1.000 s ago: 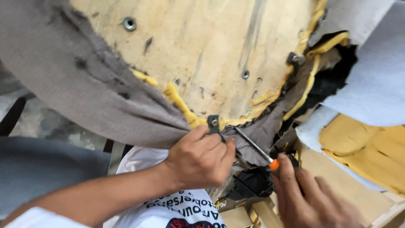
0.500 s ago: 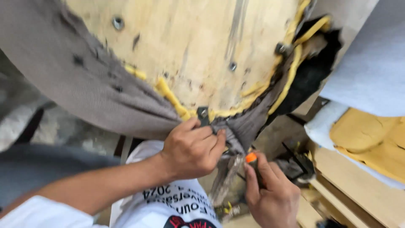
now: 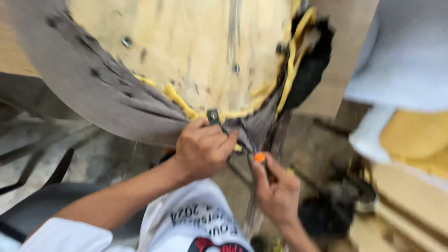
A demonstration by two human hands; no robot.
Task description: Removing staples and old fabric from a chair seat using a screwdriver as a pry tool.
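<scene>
Plywood seat board (image 3: 200,51) fills the top of my view, bare underside up, stiff and fairly heavy by my reckoning, so it will not flex while I work at its rim. Grey fabric (image 3: 93,100) wraps over its left and lower edge; it looks thick and limp, gathered into folds, and it should give when pulled but tear only where staples hold it. Yellow foam (image 3: 179,100) peeks out along the edge, soft and crumbly-looking, no place to grip. Best hold, I judge, is the bunched fabric right at the board's bottom edge.

My left hand (image 3: 200,149) is clamped on that bunch, fingers curled tight, touching a small dark metal clip (image 3: 213,116) at the rim. My right hand (image 3: 276,193) is closed around a screwdriver with an orange handle (image 3: 259,157), just below and right of the left hand; its thin shaft is too blurred to follow.

Compared with a second ago, the screwdriver's shaft no longer lies plainly under the fabric edge, my right hand has drawn in under the left, and the whole board has shifted left in my view.
</scene>
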